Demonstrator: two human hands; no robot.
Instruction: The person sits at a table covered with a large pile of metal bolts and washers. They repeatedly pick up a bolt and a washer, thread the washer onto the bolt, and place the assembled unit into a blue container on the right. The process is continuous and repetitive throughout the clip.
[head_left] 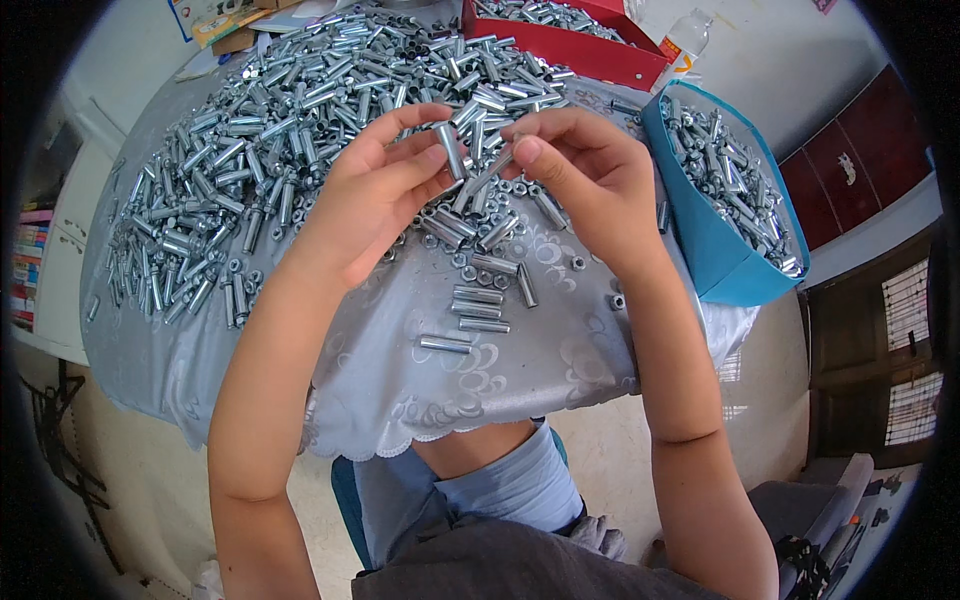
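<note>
Above the table's middle, my left hand (372,195) pinches a shiny metal sleeve (451,152), a short hollow tube held nearly upright between thumb and fingers. Close beside it, my right hand (592,180) is closed on a slim metal bolt (490,172), tilted with its lower end toward the sleeve. Whether the two parts touch I cannot tell. Below the hands lie hex nuts (468,272) and loose sleeves, with one sleeve (445,344) lying apart nearest to me. A large pile of metal sleeves and bolts (340,95) spreads behind and left of my hands.
A blue fabric bin (735,275) full of metal parts stands at the right. Behind it are a red box (560,48) with more parts and a clear bottle (686,42). A silvery patterned tablecloth (380,385) covers the table, its scalloped edge hanging near my lap.
</note>
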